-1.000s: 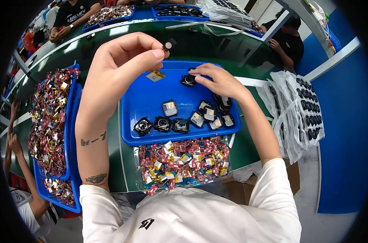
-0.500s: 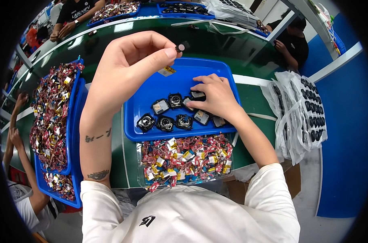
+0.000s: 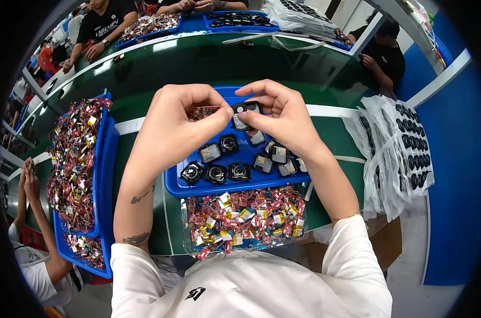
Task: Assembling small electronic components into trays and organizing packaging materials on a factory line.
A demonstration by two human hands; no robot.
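I see my left hand [image 3: 179, 124] and right hand [image 3: 285, 116] pinching one small black part [image 3: 244, 113] above the blue tray [image 3: 172, 186]'s far side; a fingertip slip could drop it among the parts below.

I see a small black case [image 3: 244, 113], squarish with rounded corners and a pale opening on its upper face, held above the far end of the blue tray [image 3: 198, 189]. It sits level, pinched on both sides: my left hand [image 3: 179, 124] presses its thumb against the case's left edge, and my right hand [image 3: 283, 114] grips the right edge with thumb and fingers. More such cases [image 3: 239, 159] (some showing a round ring, some a grey face) lie loose in the tray below.
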